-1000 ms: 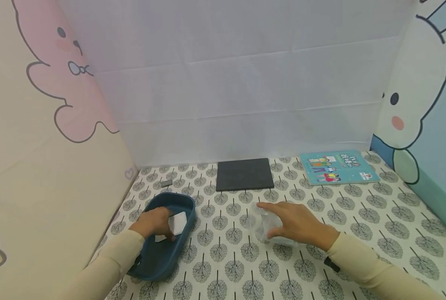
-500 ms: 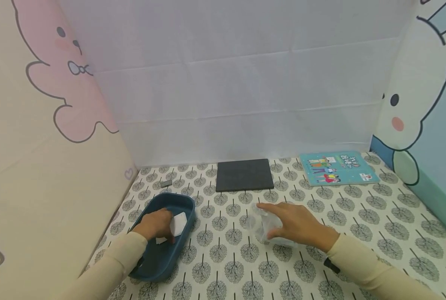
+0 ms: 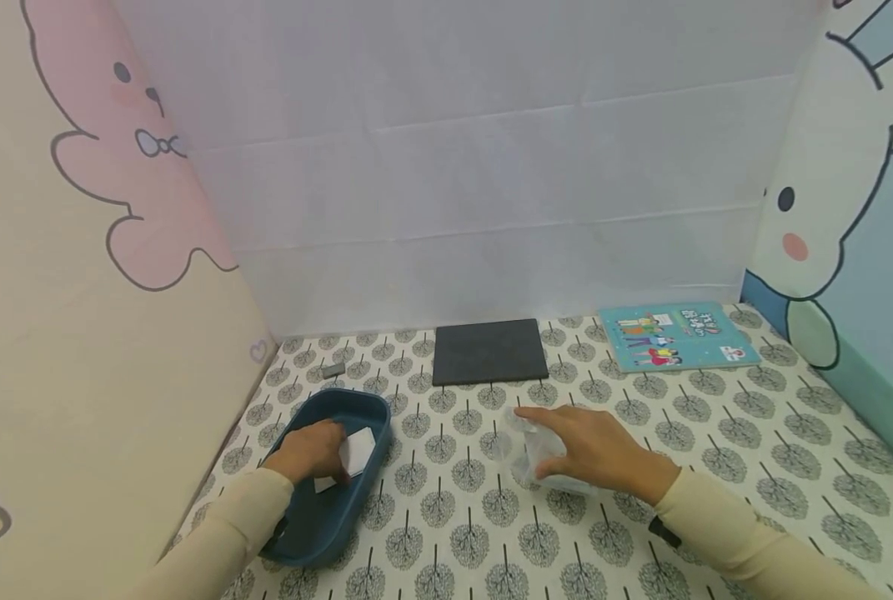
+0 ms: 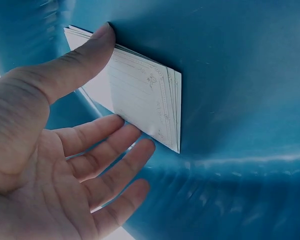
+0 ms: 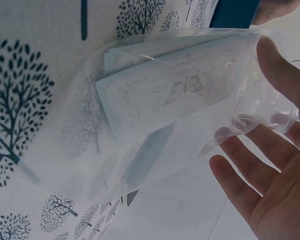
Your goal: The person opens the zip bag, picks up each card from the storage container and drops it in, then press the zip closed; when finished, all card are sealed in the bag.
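On the tree-patterned surface [image 3: 446, 542], the left hand [image 3: 311, 450] is pinching white cards [image 3: 359, 450] in the blue tray [image 3: 352, 402] at left, by the look of it picking them up, which is calling for a level lift, while the right hand [image 3: 599, 446] is holding a clear bag [image 3: 517, 450].

No text can be read for certain: the book [image 3: 680, 337] near the desk's [image 3: 449, 537] far right corner bears pale characters, too small to make out.
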Motion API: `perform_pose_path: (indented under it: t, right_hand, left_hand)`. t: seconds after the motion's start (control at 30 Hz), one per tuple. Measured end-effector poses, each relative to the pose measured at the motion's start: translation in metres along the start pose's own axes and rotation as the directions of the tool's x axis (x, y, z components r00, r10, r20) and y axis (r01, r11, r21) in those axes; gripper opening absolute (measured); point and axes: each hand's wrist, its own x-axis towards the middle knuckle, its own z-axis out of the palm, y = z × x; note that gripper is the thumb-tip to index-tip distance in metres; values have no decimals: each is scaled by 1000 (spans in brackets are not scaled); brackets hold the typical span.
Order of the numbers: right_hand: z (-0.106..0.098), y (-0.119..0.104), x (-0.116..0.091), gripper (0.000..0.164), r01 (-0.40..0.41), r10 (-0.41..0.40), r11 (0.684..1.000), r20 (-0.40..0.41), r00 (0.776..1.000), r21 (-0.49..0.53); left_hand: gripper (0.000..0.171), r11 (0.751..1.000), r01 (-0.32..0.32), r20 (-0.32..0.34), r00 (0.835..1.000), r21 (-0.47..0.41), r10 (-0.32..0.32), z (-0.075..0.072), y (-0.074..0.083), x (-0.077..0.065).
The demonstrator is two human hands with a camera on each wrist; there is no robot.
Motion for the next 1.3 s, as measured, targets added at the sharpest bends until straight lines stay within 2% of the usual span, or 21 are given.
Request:
perform_pose_path:
  t: [0.17, 0.4, 0.57, 0.93, 1.13, 1.3]
  right_hand:
    - [0, -1, 0, 84, 9, -9, 1000, -11, 1000, -13]
    - [-1, -3, 1, 84, 8, -8, 1000, -11, 1000, -19]
    - [-1, -4, 1, 84, 12, -13, 1000, -11, 1000, -17]
    - [-2, -6, 3, 83, -3, 3, 1000, -1, 1000, -21]
    - [-2, -7, 3, 82, -4, 5, 1000, 5, 1000, -12]
    - [-1, -8, 2, 82, -1, 1, 1000, 13, 1000, -9]
  left_hand:
    - [51, 1000, -9, -35, 999, -12, 8, 0, -1, -3]
    - [55, 998, -46, -119, 992, -45, 41, -11, 0, -10]
    - [60, 997, -31, -132, 991, -72, 22, -15, 0, -15]
    - [67, 999, -25, -171, 985, -31, 19, -35, -2, -26]
    - [68, 999, -23, -189, 982, -30, 17, -45, 5, -35]
    - [69, 999, -30, -209, 978, -20, 25, -47, 10, -39]
